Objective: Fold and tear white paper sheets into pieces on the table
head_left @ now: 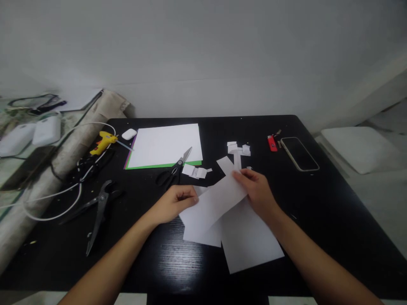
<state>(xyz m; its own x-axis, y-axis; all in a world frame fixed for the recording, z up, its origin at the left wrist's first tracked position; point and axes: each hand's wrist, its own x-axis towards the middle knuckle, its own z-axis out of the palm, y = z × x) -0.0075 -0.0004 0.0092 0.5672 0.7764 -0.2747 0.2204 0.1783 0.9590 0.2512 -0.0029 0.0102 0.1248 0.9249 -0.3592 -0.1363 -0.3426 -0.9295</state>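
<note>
Both hands hold a white paper strip (219,200) slanted above the black table (318,212). My left hand (173,204) pinches its lower left end with curled fingers. My right hand (256,190) grips its upper right end, thumb on top. Under the strip lie larger white sheets (248,241). Black-handled scissors (174,171) rest just beyond my left hand, and small white paper scraps (197,171) lie beside them.
A stack of white and coloured paper (165,146) lies at the back. A yellow glue gun (102,142), black pliers (100,207) and a white cable (63,207) sit left. More scraps (238,149), a red lighter (272,143) and a phone (299,153) lie right.
</note>
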